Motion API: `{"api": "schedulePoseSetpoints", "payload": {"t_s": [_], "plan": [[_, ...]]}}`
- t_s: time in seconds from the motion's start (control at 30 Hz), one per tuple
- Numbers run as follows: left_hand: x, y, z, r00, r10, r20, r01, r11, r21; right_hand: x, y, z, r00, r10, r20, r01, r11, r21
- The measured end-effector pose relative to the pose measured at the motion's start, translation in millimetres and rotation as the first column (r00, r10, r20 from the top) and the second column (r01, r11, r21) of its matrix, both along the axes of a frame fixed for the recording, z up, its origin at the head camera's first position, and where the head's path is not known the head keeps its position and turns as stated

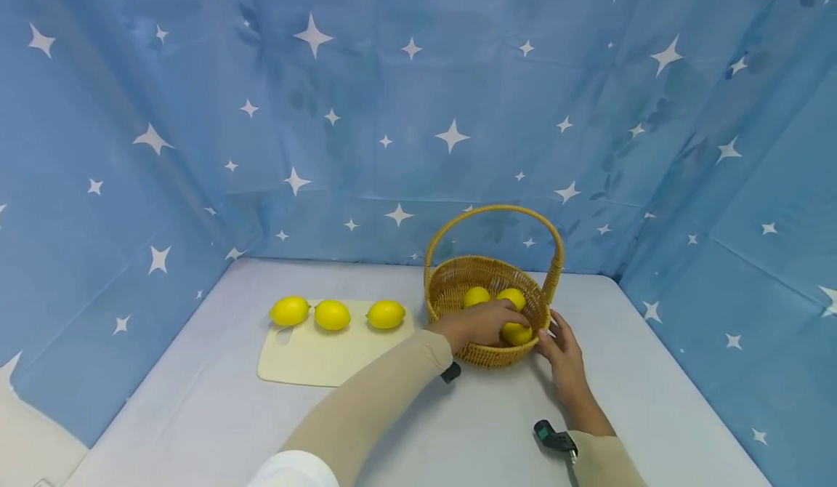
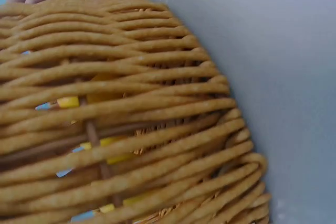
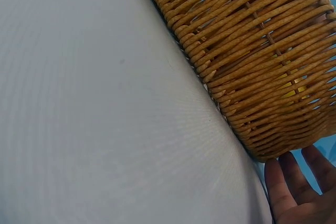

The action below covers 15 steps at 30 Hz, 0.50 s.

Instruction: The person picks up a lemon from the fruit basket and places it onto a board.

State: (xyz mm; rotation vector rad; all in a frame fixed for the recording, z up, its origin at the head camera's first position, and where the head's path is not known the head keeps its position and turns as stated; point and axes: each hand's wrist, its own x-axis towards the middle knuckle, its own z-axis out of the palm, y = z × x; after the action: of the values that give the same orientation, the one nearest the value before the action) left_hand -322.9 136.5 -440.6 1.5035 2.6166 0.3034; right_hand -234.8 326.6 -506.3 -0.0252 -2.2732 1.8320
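A wicker basket [image 1: 490,356] with a tall arched handle stands on the table and holds several yellow lemons. My left hand [image 1: 484,323] reaches over the near rim into it. Its fingers curl over a lemon [image 1: 516,333] at the right side of the basket and partly cover it. Behind the hand lie two more lemons, one being the left lemon [image 1: 476,296]. My right hand [image 1: 564,356] touches the basket's right side with thumb and fingers. In the right wrist view, extended fingers [image 3: 302,184] rest against the weave. The left wrist view is mostly filled by wicker.
Left of the basket lies a cream cutting board [image 1: 307,360]. Along its far edge are three lemons: a left one [image 1: 290,311], a middle one [image 1: 332,315] and a right one [image 1: 386,314]. A blue star-patterned curtain [image 1: 366,109] surrounds the white table [image 1: 484,436].
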Motion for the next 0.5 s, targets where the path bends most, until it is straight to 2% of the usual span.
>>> {"api": "schedulePoseSetpoints", "payload": {"t_s": [0.2, 0.33, 0.5], "plan": [[0.9, -3.2, 2.2, 0.998, 0.069, 0.015, -0.069, 0.998, 0.007, 7.5, -6, 15.2, 1.000, 0.003, 0.011, -0.003, 1.000, -0.008], [-0.2, -3.9, 2.5, 0.997, 0.070, 0.029, -0.071, 0.998, 0.002, 14.7, -13, 25.8, 1.000, 0.014, 0.002, -0.014, 1.000, 0.006], [-2.2, -4.8, 0.1, 0.997, 0.066, 0.042, -0.066, 0.998, 0.009, 18.2, -16, 30.0, 1.000, 0.009, -0.001, -0.009, 1.000, 0.017]]}}
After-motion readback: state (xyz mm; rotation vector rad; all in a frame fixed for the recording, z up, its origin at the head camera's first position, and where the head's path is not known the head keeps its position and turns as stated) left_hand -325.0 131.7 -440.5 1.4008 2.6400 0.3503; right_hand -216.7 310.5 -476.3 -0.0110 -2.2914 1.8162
